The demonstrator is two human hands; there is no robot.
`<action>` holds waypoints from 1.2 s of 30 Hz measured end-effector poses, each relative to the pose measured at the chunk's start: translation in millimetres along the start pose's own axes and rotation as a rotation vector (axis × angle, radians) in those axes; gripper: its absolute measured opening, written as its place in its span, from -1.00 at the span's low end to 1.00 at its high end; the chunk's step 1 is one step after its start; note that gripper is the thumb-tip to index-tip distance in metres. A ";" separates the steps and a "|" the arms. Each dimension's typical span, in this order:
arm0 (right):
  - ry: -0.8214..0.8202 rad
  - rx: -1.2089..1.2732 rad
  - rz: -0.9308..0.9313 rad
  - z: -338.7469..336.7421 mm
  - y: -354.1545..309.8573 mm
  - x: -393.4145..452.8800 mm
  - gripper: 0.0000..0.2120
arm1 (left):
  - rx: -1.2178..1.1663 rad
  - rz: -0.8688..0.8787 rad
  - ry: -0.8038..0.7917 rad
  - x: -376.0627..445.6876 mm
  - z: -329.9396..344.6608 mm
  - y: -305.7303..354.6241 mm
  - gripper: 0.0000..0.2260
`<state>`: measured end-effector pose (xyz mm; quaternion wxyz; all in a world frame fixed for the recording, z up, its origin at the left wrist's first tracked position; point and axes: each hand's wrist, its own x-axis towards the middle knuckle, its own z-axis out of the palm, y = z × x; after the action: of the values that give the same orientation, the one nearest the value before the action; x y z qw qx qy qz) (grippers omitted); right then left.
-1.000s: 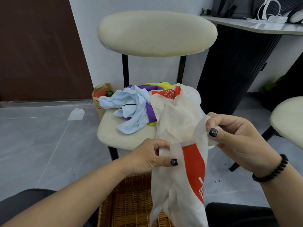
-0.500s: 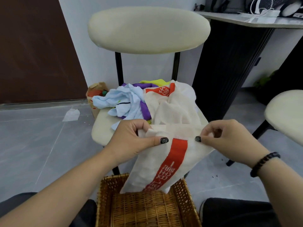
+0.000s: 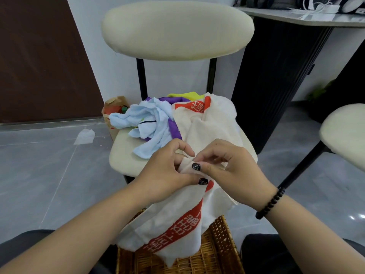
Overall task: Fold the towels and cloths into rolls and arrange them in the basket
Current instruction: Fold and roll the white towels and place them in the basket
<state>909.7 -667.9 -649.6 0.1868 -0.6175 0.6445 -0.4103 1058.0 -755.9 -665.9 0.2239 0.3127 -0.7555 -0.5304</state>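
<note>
Cream cloth with a red printed band, the towel [image 3: 177, 230], hangs from both hands in the near middle of the scene, its lower end draping over the far rim of the wicker basket [image 3: 219, 252] that sits at the near edge between the person's knees. The left hand [image 3: 167, 171] pinches the towel's upper edge, thumb pressed on the cloth and fingers curled behind it. The right hand [image 3: 229, 167] meets it from the right, thumb and fingers closed on the same gathered edge, so the two hands are touching at the thumbs. Both thumbnails are painted dark, and a black beaded bracelet [image 3: 270, 202] circles the right wrist.

Just beyond the hands stands a chair [image 3: 177, 30] with a padded cream backrest and seat on black legs. On its seat lies a loose pile of cloths: a light blue towel [image 3: 150, 123] on the left, a purple cloth [image 3: 173, 129] and a yellow cloth [image 3: 185, 94] partly under it, and a second cream towel [image 3: 213, 119] with a red band on the right, reaching toward the hands. A brown paper bag [image 3: 113, 104] sits on the grey floor behind the seat's left side, and a scrap of white paper [image 3: 85, 135] lies farther left. Another cream chair [image 3: 343, 133] shows at the right edge.
</note>
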 end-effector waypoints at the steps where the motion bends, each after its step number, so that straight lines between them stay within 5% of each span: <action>1: -0.013 -0.014 0.009 0.2 0.2 0.6 -0.85 | -0.029 -0.003 -0.036 -1.0 -0.9 -0.5 -0.62; 6: 0.010 -0.008 0.065 -4.4 2.1 1.0 -0.87 | -0.258 -0.014 -0.208 -5.6 -12.2 1.2 -0.80; 12: -0.016 0.047 0.030 -5.6 1.9 -2.4 -0.84 | -0.283 0.012 -0.137 -5.9 -13.3 1.5 -0.77; 23: -0.068 -0.084 -0.130 -3.0 7.1 -1.4 -0.87 | 0.183 0.158 -0.152 -11.0 -12.7 -2.2 -0.79; 36: 0.196 -0.132 -0.153 16.5 9.8 -1.7 -0.84 | 0.062 0.154 -0.064 -14.2 -10.4 3.4 -0.78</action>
<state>916.0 -672.1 -667.3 0.0502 -0.6329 0.6361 -0.4385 1074.2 -751.9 -659.3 0.2299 0.2433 -0.8002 -0.4977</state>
